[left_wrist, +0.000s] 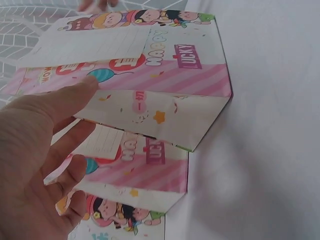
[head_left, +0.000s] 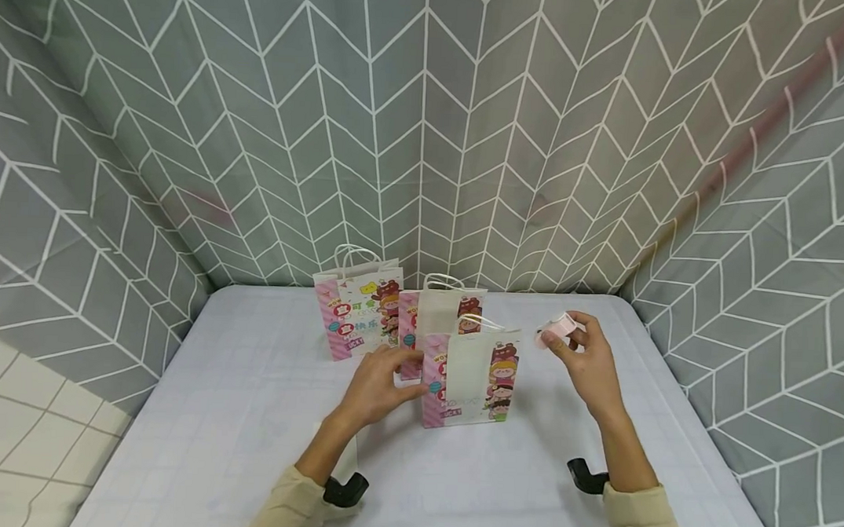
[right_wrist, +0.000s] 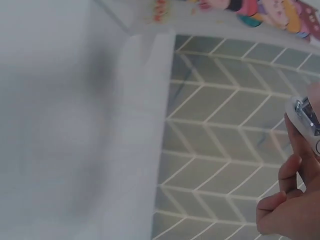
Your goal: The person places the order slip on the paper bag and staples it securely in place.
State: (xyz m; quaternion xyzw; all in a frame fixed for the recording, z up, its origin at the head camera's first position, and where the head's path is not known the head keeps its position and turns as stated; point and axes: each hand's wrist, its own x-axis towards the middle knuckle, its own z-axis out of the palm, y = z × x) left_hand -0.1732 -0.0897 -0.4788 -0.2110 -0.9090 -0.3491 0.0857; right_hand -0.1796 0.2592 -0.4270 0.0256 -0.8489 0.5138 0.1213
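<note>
Three pink-and-white paper gift bags with cartoon figures and white handles stand upright on the table. My left hand (head_left: 376, 387) is at the left side of the front gift bag (head_left: 467, 383), its thumb and index finger pinching the side panel. Behind it stand the middle gift bag (head_left: 410, 326) and the rear-left gift bag (head_left: 356, 308). To the right of the front bag, my right hand (head_left: 590, 369) holds up a small pink-and-white boxy item (head_left: 557, 328) between thumb and fingers. A shiny dark part of that item (right_wrist: 307, 115) shows in the right wrist view; its kind is unclear.
A white cloth covers the table (head_left: 247, 389). Grey curtains (head_left: 427, 138) with white zigzag lines hang behind and on both sides. A white item (head_left: 346, 458) lies partly hidden under the left wrist. Black wrist mounts (head_left: 587, 477) sit at both wrists.
</note>
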